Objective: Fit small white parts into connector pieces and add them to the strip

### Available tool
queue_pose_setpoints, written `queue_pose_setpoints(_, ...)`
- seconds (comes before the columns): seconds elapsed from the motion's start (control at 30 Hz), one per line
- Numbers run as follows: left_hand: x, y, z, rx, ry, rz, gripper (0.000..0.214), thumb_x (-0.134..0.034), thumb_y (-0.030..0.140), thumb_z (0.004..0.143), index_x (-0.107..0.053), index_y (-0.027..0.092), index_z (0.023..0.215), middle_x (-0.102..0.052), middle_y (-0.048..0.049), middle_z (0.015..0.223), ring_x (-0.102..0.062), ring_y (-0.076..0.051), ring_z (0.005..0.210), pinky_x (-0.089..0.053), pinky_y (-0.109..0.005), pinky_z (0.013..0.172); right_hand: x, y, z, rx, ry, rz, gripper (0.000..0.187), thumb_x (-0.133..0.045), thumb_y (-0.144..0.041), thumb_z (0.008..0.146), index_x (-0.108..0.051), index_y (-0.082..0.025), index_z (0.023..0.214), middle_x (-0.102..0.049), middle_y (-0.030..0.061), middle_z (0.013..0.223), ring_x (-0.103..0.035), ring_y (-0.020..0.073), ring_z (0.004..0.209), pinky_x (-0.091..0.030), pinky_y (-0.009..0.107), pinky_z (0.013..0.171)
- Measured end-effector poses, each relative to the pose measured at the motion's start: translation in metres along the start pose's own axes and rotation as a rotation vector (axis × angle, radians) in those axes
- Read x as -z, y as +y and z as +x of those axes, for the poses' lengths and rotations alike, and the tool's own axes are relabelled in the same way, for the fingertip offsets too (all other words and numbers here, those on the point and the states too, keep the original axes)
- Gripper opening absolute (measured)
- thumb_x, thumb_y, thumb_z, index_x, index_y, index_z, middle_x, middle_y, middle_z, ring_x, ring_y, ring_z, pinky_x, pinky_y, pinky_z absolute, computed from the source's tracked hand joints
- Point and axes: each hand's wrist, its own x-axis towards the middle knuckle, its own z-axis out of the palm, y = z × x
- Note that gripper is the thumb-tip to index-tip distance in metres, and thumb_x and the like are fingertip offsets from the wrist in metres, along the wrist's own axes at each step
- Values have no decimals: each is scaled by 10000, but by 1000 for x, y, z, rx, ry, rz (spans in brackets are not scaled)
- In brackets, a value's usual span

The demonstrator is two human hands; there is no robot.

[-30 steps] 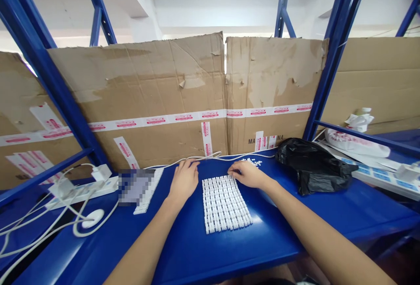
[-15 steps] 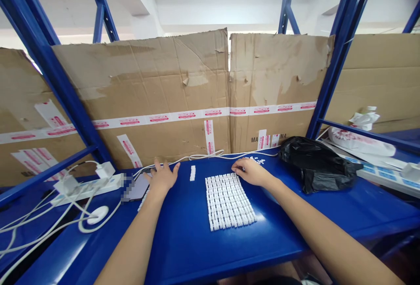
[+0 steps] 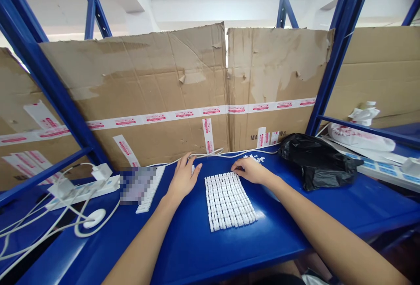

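On the blue table, a block of small white plastic pieces in several close rows [image 3: 229, 202] lies in front of me. My right hand [image 3: 252, 171] is at its far right corner, thumb and fingers pinched together; what they hold, if anything, is too small to make out. Behind this hand lie loose small white pieces [image 3: 259, 159]. My left hand [image 3: 183, 176] is open, fingers apart, over a short white strip [image 3: 193, 170] that it mostly covers. Left of that hand, more white rows [image 3: 149, 197] lie partly beneath a flat, pixelated object [image 3: 136, 185].
A black plastic bag [image 3: 313, 162] sits to the right. At the left is a white power strip [image 3: 83, 192] with plugs and cables, beside a round white disc [image 3: 95, 217]. Cardboard panels [image 3: 157, 84] stand along the back, between blue metal posts [image 3: 341, 53].
My left hand has moved right, from beside the flat object to over the short white strip. White rows near that object are now uncovered. My right hand stays almost in place.
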Motion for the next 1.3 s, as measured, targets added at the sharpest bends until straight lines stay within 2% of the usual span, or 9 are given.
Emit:
queue_pose_setpoints(0.33,-2,19,-5,-36,-45,-129,420,-437,464,1057,-619,213,1341,-529,-126,1491,-459,-293,1437,-347,-519,1226,2,4,0,-82,40,-15,227,-606,-108,874,-796,-213,941,-797,30,915,-723,189,819,-507,268,770)
queue_pose_setpoints(0.53,-5,23,-6,-54,-56,-134,404,-439,451,1059,-633,229,1334,-564,-110,1459,-492,-292,1408,-381,-519,1206,1,9,0,-70,15,28,141,-668,-204,893,-793,-220,956,-796,25,916,-721,184,803,-509,262,758)
queue_pose_setpoints(0.73,-4,29,-8,-53,-79,-147,402,-452,450,1056,-640,217,1325,-575,-112,1452,-493,-290,1405,-391,-512,1201,-2,12,2,-81,36,-1,157,-654,-180,890,-796,-220,942,-796,26,902,-719,187,803,-508,267,764)
queue_pose_setpoints(1.07,-4,37,-9,-65,-85,-191,382,-461,439,1056,-648,219,1305,-587,-111,1441,-489,-283,1408,-392,-501,1204,3,3,3,-67,-2,-27,168,-687,-155,850,-802,-214,959,-799,27,904,-724,184,793,-511,265,760)
queue_pose_setpoints(1.2,-1,42,-10,-73,-66,-252,365,-479,423,1051,-657,206,1286,-613,-116,1409,-522,-276,1370,-396,-505,1193,9,2,1,-74,33,21,137,-692,-164,856,-788,-202,947,-793,27,911,-721,182,801,-522,271,763)
queue_pose_setpoints(1.3,2,52,-8,-64,-45,-353,352,-482,411,1050,-672,199,1258,-646,-113,1370,-563,-267,1327,-397,-504,1184,13,-3,1,-54,107,84,155,-696,-199,878,-771,-197,1013,-789,44,974,-718,184,822,-539,291,783)
